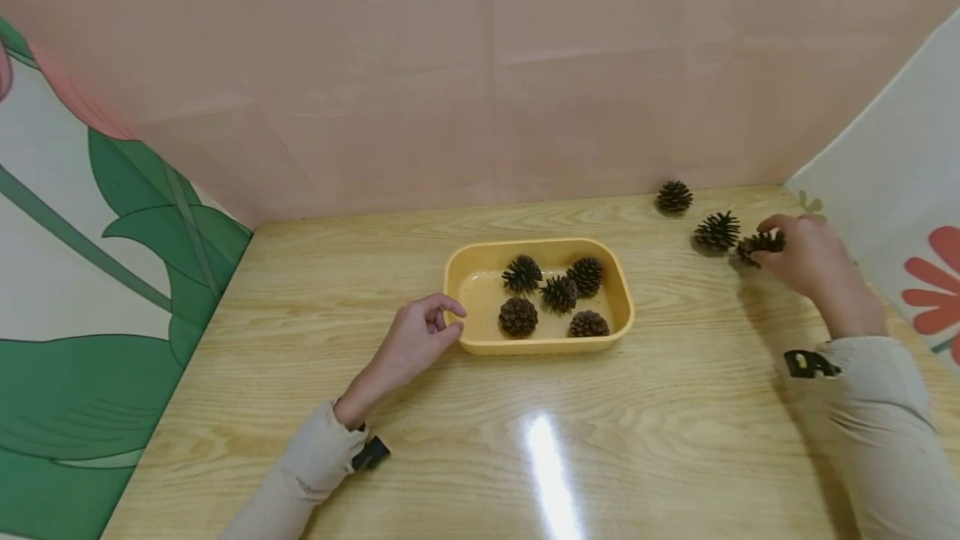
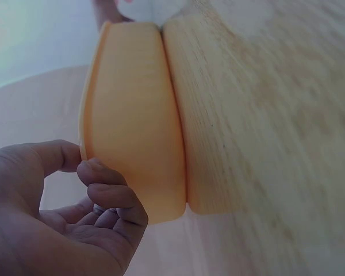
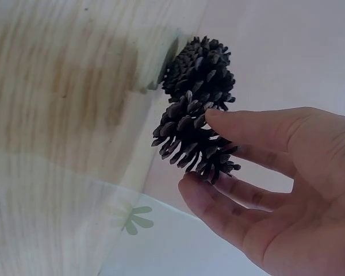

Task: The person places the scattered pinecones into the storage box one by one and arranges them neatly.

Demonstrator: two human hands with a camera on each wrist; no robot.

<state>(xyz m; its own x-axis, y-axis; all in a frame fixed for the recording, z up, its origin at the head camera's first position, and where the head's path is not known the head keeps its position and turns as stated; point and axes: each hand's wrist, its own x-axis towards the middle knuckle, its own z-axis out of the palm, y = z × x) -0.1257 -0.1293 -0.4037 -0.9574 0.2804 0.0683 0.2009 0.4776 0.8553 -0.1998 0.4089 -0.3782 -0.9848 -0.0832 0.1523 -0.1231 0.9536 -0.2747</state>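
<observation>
At its left end, a yellow plastic tub [image 1: 540, 347] has its rim pinched between the thumb and a finger of my left hand [image 1: 420, 333]. The left wrist view shows the tub's outer wall [image 2: 135, 121] with fingertips on both sides of the rim. Several brown pine cones lie inside, one of them a rounded pine cone [image 1: 518, 317] near the front. At the far right of the table, my right hand [image 1: 810, 261] holds a spiky pine cone [image 3: 190, 135] between thumb and fingers. Another pine cone [image 1: 717, 232] sits just left of it.
A further pine cone [image 1: 674, 197] lies near the table's back edge. The wood-grain table [image 1: 360, 273] meets a pink backdrop [image 1: 390, 90] behind, with patterned panels on both sides. Light glares off the table's front.
</observation>
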